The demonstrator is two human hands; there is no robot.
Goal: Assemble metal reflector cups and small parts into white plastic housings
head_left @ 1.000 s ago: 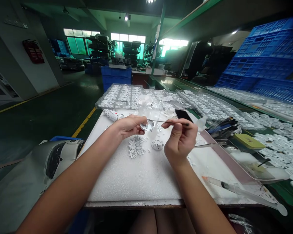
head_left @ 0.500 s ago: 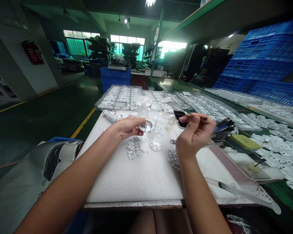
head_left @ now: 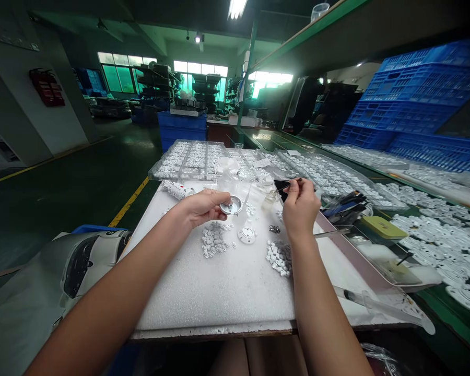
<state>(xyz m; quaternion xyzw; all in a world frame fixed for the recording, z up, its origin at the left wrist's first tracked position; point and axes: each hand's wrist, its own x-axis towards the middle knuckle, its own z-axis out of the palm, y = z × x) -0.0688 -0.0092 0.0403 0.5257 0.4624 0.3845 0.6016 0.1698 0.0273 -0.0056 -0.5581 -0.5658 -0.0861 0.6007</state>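
far windows [head_left: 270,82] and a ceiling lamp [head_left: 237,8] glare above a dim green floor [head_left: 97,180].

Lettering check — nothing legible is showing.
The red wall unit [head_left: 49,90] on the pillar [head_left: 58,125] is bearing faint pale markings, too blurred for reading; the white speckled roll [head_left: 175,189] on the foam board [head_left: 219,292] is carrying dark marks and a small red patch — none resolving into letters or numbers.
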